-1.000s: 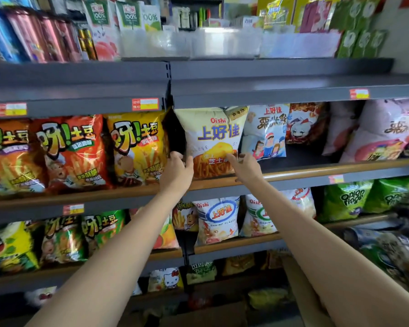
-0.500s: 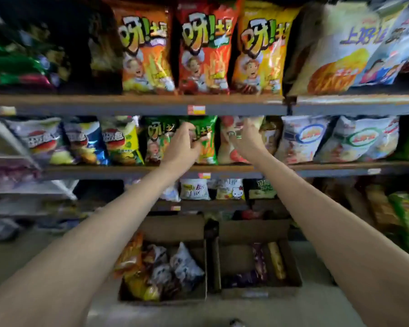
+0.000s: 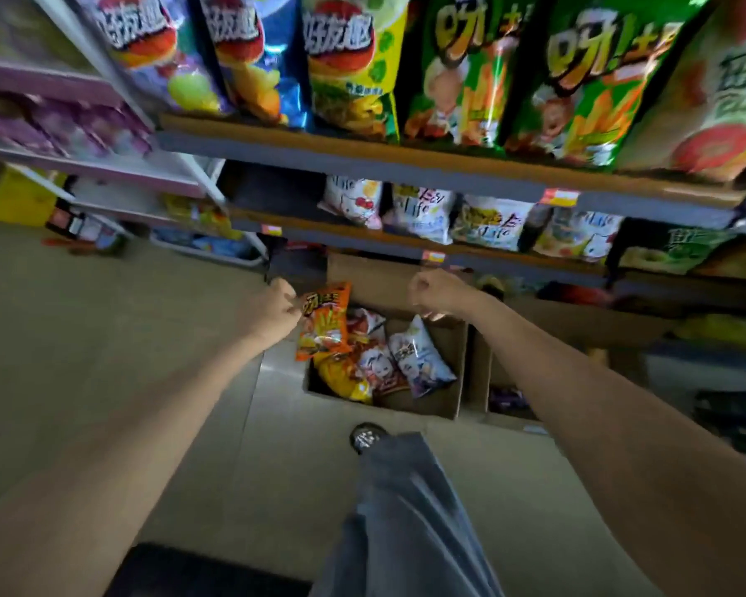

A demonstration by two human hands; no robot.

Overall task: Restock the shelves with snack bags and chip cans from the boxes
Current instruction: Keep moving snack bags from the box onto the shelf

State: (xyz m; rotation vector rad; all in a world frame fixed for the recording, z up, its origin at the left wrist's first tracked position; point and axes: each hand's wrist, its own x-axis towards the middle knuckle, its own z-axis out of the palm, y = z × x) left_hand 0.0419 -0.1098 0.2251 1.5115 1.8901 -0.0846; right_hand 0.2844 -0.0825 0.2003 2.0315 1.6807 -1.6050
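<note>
**Orange snack bag lifted at the box's left edge**

Grey trouser fabric [image 3: 405, 519] fills the nearest floor space, a dark shoe tip [image 3: 368, 438] poking out just beyond it on the pale floor [image 3: 104, 338]. Both bare forearms reach forward and down over that leg. Further out, the left hand [image 3: 272, 312] has its fingers curled in, pinching the left edge of an orange snack bag [image 3: 324, 323] that stands upright over the left side of an open cardboard box [image 3: 442, 381]. The right hand [image 3: 438, 290] hovers above the far right part of the same box, fingers curled into a loose fist; a pale shiny patch sits just under it, but I cannot tell whether it grips anything. Inside the box lie more bags: a yellow one [image 3: 345, 377] at the near left, and a white and purple one [image 3: 418, 359] leaning to the right. A second box [image 3: 509, 398] stands just to the right, its contents dark and hard to read. Beyond, a low shelf [image 3: 362, 241] carries small white packets [image 3: 423, 217], and the shelf [image 3: 405, 165] above holds tall green bags [image 3: 461, 71] and blue and yellow ones further left.
</note>
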